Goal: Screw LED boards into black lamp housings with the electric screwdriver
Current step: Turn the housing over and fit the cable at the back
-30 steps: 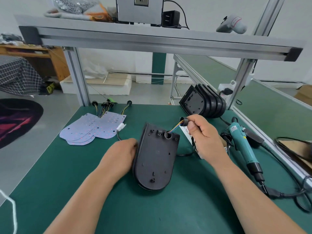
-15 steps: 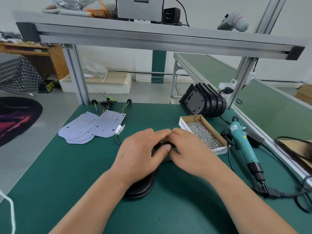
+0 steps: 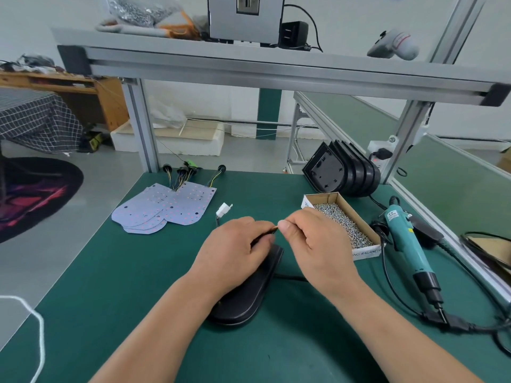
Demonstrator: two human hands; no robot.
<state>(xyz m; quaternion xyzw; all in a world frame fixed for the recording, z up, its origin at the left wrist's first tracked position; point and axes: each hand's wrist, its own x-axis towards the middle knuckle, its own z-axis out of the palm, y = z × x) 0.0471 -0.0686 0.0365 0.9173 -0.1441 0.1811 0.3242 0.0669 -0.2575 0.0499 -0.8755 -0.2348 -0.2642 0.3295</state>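
Dead centre on the green mat (image 3: 116, 294), the black lamp housing (image 3: 249, 295) lies flat, its far end under the left hand (image 3: 237, 246). Just above it the left hand meets the right hand (image 3: 313, 241), fingers curled, each pinching a thin wire (image 3: 273, 231). Off right, the electric screwdriver (image 3: 407, 244) lies beside the screw box (image 3: 343, 222). LED boards (image 3: 166, 208) are fanned far left.
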